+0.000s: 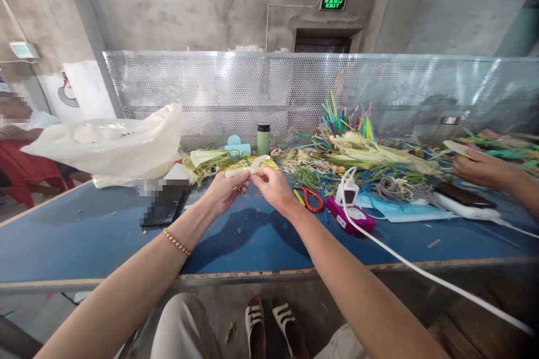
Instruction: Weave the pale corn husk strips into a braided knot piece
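Since the big stuff sets the scene, I'll start with the metal panel (210, 90) full of little holes standing along the back of the blue table (84, 235). Next down is a floppy whitish bag (113, 148) on the left; it bulges past the table's edge, so a careless left elbow could probably drag it off. Then there are the husks (374, 154), spread loose to the right of center with wires and bits mixed in, and I'd guess anything dropped in there would be a pain to find. A white cable (415, 266) droops over the front edge beside the right forearm, and honestly that's my main worry: snag it and the purple box (351, 217) under the plug could get yanked along. Colored tubes (332, 120) poke up behind the husks. Far right, a co-worker's hand (478, 168) is holding a pale piece of its own, well apart from all this. Now the wearer's hands: left hand (227, 193) and right hand (273, 186) are both closed, fingertips pinching, nearly touching each other. A red loop (321, 200) lies just right of them (scissors handle? can't tell). Smallest is the pale strip (258, 162), gripped between the two, up off the table near the middle, one end curling out past the fingers. It looks thin, so my bet is that pulling unevenly could tear it, and a loose pinch could let it slip or unroll.
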`<control>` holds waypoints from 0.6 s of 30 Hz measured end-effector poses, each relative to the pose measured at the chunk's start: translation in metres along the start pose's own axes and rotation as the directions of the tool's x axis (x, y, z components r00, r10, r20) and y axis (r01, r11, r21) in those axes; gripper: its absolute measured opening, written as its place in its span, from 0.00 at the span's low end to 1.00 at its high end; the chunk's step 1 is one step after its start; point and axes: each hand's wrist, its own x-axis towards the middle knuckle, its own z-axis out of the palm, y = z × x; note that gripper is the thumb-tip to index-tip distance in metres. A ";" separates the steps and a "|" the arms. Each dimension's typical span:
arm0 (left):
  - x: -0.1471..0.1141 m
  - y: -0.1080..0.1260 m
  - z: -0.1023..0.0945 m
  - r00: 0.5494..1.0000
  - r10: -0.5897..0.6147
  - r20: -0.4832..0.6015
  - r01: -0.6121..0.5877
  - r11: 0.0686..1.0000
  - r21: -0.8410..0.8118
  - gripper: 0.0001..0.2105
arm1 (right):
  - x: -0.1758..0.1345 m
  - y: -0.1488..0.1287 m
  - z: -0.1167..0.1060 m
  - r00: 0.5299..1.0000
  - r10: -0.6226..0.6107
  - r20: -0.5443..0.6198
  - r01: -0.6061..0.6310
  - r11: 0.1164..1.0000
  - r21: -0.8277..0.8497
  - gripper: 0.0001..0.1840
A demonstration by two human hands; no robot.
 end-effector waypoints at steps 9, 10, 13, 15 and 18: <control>0.001 0.000 -0.003 1.000 0.024 -0.013 -0.017 0.931 0.366 0.11 | 0.003 -0.006 -0.020 0.913 -0.337 -0.231 0.263 0.917 -0.299 0.03; 0.001 -0.001 -0.003 1.000 0.006 0.003 -0.007 0.914 0.406 0.11 | 0.003 -0.006 -0.019 0.912 -0.374 -0.167 0.308 0.895 -0.324 0.03; -0.001 -0.003 -0.001 0.998 -0.030 0.046 0.004 0.876 0.482 0.10 | 0.001 -0.005 -0.014 0.924 -0.381 0.025 0.366 0.865 -0.344 0.02; -0.002 -0.003 0.000 0.997 -0.038 0.070 -0.002 0.869 0.495 0.09 | 0.001 -0.004 -0.011 0.937 -0.343 0.069 0.346 0.879 -0.327 0.04; -0.003 -0.002 0.000 0.993 -0.026 0.114 -0.031 0.883 0.468 0.11 | 0.001 -0.004 -0.012 0.958 -0.280 0.062 0.287 0.931 -0.227 0.04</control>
